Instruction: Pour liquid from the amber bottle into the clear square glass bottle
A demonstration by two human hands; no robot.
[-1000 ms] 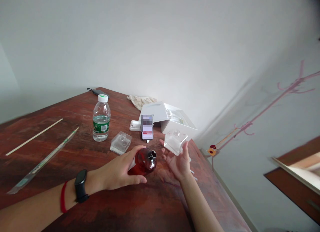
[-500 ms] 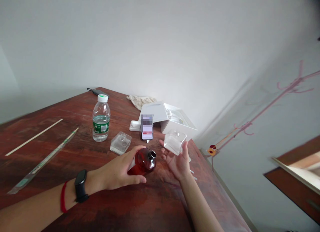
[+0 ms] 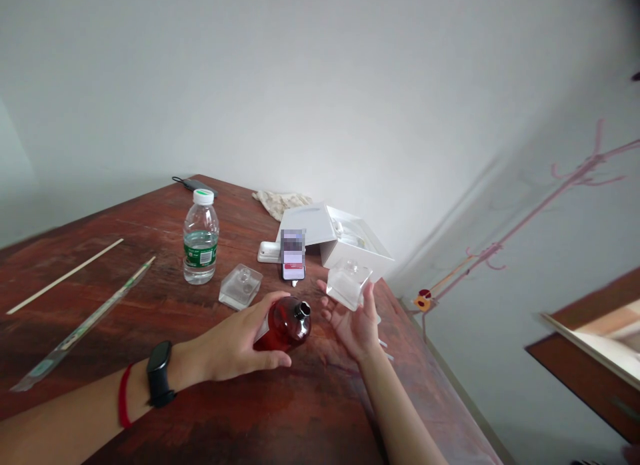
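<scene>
- Head view: the left hand (image 3: 230,341) wraps around a dark red glass bottle (image 3: 285,325) at lower centre, fingers curved over its side; whether the bottle touches the table cannot be told.
- The right hand (image 3: 350,325) grasps a square clear glass bottle (image 3: 349,286) from below, palm up, just right of the red one and held above the tabletop.
- A black smartwatch (image 3: 159,373) and red wristband (image 3: 121,396) circle the left wrist.
- A second clear glass bottle (image 3: 241,287) lies on the reddish wooden table (image 3: 310,411) just left of the hands.
- Behind it stand a water bottle (image 3: 200,241) and a smartphone (image 3: 293,255), its screen blurred, beside an open white box (image 3: 345,238).
- A thin wooden stick (image 3: 65,276) and a plastic-sleeved rod (image 3: 83,325) lie at left.
</scene>
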